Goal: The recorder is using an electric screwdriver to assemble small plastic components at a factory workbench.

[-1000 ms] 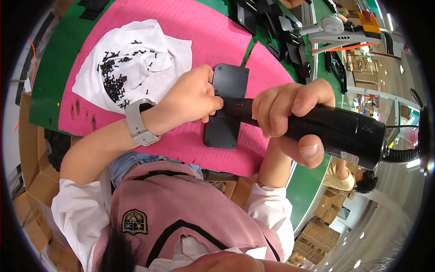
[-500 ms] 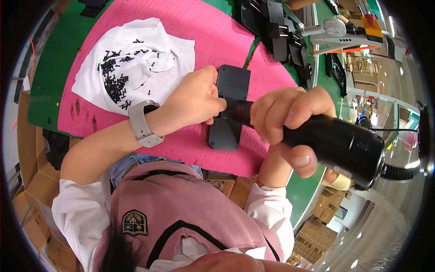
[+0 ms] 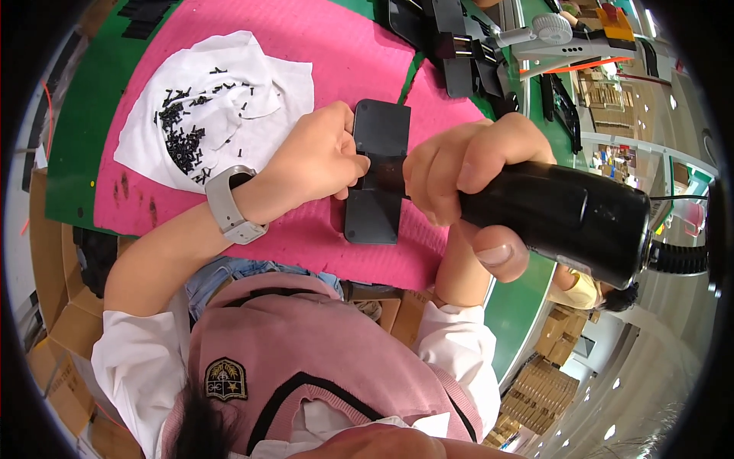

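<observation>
A black electric screwdriver (image 3: 566,218) is gripped in my right hand (image 3: 478,172), with the fingers wrapped round its front part. Its tip points left at the narrow middle of a black part (image 3: 372,218) with two flat, rounded plates. My left hand (image 3: 325,149) is closed at that middle, thumb and fingers pinched together close to the screwdriver's tip. Whatever sits between those fingertips is hidden. Left of this hand a white cloth (image 3: 287,84) carries a heap of small black screws (image 3: 183,145). Both the cloth and the black part lie on a pink mat (image 3: 321,38).
More black parts (image 3: 456,73) are gathered at the back right of the green table (image 3: 76,153). A white and orange device (image 3: 569,50) stands beyond them. Cardboard boxes (image 3: 69,321) are at the left, and another person's arm (image 3: 573,291) shows at the right.
The whole view has shifted a little, so the mat and hands sit further left. The screwdriver's rear end has swung slightly toward the far side. Both hands keep their hold.
</observation>
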### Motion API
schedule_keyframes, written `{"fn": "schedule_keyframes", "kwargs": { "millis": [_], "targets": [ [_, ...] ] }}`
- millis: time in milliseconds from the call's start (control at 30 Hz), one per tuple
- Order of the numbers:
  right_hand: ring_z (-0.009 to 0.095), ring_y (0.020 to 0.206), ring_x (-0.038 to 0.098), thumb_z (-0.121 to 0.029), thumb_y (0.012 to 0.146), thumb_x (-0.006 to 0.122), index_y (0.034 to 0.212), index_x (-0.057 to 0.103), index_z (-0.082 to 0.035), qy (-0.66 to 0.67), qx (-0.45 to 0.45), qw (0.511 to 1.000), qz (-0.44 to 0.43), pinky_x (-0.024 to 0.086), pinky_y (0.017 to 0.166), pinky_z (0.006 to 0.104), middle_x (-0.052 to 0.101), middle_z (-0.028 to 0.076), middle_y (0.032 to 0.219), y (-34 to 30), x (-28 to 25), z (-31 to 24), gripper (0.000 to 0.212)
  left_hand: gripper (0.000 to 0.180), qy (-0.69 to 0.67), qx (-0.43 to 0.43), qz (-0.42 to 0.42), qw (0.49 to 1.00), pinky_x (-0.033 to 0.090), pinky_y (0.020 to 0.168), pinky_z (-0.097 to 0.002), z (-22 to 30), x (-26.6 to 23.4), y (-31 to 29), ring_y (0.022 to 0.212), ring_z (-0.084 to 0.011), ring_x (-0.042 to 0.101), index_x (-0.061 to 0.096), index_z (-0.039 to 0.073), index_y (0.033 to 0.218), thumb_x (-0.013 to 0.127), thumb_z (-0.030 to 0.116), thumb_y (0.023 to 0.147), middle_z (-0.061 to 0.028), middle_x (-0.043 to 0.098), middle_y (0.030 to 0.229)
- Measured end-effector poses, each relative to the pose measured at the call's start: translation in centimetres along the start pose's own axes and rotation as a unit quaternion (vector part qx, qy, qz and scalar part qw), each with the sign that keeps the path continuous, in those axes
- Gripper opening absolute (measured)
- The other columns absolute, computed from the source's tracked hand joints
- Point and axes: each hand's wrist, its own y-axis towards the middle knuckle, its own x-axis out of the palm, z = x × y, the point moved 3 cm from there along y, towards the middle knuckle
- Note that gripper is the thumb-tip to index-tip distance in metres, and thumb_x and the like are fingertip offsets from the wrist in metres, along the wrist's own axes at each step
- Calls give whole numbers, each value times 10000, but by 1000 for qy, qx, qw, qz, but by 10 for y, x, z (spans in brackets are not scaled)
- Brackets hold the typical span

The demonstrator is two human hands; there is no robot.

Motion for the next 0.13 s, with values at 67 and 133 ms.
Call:
{"fn": "schedule_keyframes", "kwargs": {
  "millis": [67,133],
  "targets": [
    [160,478,479,-212,717,718,949,446,-46,7,14,1000,9,413,461,295,518,52,605,1,1,-2,394,274,-2,-3,-1,1000,463,440,-286,-1,0,1,488,-158,584,416,-50,939,626,3,771,-92,554,650],
    [162,475,478,-209,712,719,940,445,-47,15,27,999,18,414,458,300,519,55,606,0,3,-3,392,283,3,1,2,1000,468,445,-286,-3,0,1,501,-164,593,415,-46,940,636,13,774,-101,562,666]
  ]
}}
